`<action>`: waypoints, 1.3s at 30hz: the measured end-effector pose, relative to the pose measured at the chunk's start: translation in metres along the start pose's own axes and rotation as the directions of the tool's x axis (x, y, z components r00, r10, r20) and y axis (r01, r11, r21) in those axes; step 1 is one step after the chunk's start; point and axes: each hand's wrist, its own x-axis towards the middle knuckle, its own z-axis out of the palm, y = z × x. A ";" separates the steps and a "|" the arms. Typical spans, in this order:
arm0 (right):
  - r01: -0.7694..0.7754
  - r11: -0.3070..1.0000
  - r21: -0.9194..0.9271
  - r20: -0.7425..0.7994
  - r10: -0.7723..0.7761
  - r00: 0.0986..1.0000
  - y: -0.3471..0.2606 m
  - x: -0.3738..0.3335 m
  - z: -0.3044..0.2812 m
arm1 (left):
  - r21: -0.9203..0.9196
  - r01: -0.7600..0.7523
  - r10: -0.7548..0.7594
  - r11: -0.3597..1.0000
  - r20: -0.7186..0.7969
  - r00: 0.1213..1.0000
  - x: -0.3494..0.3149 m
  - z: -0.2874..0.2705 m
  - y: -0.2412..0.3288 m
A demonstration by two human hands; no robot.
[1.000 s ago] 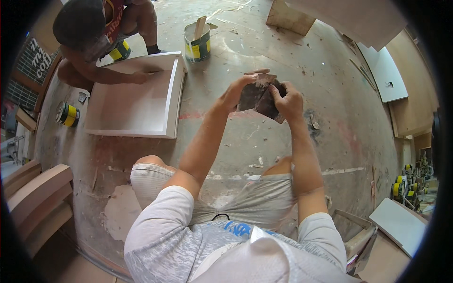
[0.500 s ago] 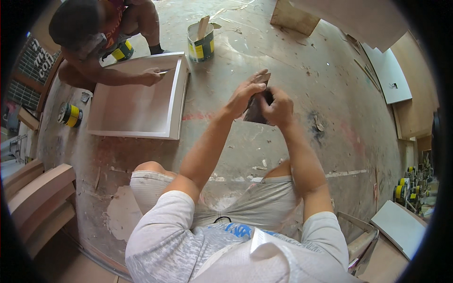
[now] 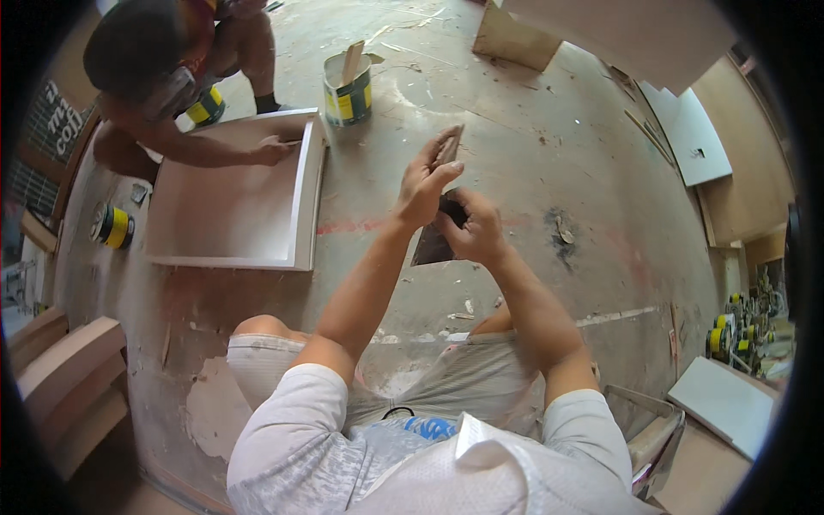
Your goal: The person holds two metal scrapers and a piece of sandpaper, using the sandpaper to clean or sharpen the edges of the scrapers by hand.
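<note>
My left hand (image 3: 419, 192) is raised in front of me over the floor, its fingers pointing away and closed around a thin, flat brown piece (image 3: 451, 146). Just to its right, my right hand (image 3: 477, 228) is curled with thumb and fingers pinching a dark brown sheet (image 3: 433, 246) that looks like sandpaper. One corner of the sheet hangs below the left wrist. Whether the two brown pieces are one sheet cannot be made out, as my hands cover the middle.
Ahead on the left, a co-worker (image 3: 163, 94) reaches into a pale open box (image 3: 223, 206). A can (image 3: 348, 103) with a wooden stick stands beside it; another can (image 3: 112, 226) lies further left. Curved wooden parts (image 3: 73, 369) are at lower left, white panels (image 3: 687, 137) at right.
Both hands have come slightly nearer and to the left. The left hand is turned more edge-on, and the dark sheet hangs lower. The co-worker's hand has shifted slightly in the box.
</note>
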 end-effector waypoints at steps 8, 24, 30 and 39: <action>-0.389 0.920 0.054 -0.143 0.393 0.908 0.043 0.017 -0.018 | -0.326 0.206 -0.129 0.923 0.243 0.961 0.003 0.005 0.013; -0.043 0.988 0.148 -0.129 0.062 0.990 -0.030 -0.003 0.004 | -0.092 -0.232 0.224 0.968 -0.088 0.970 -0.015 0.018 0.052; -0.034 0.983 0.183 -0.109 0.055 0.992 -0.032 -0.007 0.000 | -0.089 -0.285 0.276 0.954 -0.103 0.956 -0.023 0.020 0.058; -0.070 0.973 0.222 -0.044 0.082 0.996 -0.031 -0.016 -0.010 | -0.137 -0.294 0.280 0.946 -0.117 0.953 -0.027 0.033 0.060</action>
